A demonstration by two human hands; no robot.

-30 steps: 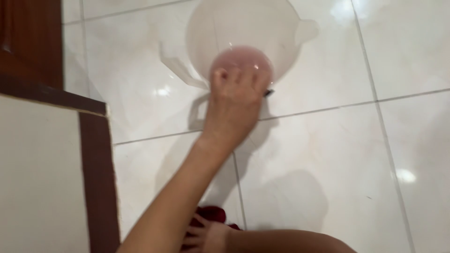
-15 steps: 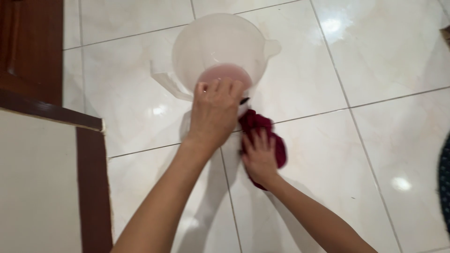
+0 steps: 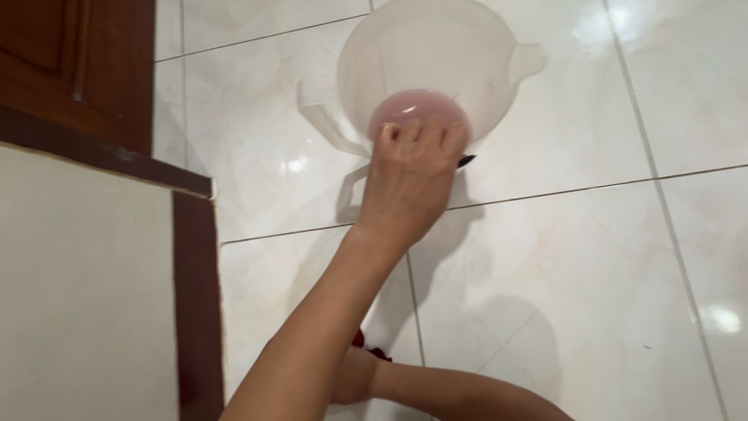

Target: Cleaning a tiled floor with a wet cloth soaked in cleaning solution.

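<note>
A translucent white plastic jug (image 3: 436,54) with a handle and a spout stands on the glossy tiled floor (image 3: 561,265), with pinkish liquid (image 3: 417,107) in its bottom. My left hand (image 3: 409,183) grips the jug's near rim, fingers curled over the edge. My right hand (image 3: 354,374) is low in the view, mostly hidden behind my left forearm. A small bit of a dark red cloth (image 3: 366,347) shows beside it; whether the hand holds it cannot be seen.
A dark wooden door and frame (image 3: 86,70) fill the upper left. A cream panel with a brown edge (image 3: 93,296) runs down the left side. A small dark object (image 3: 466,161) lies by the jug's base.
My right hand with the red cloth has pulled back from beside the jug toward me, behind my left forearm. My left hand stays on the jug's rim.
</note>
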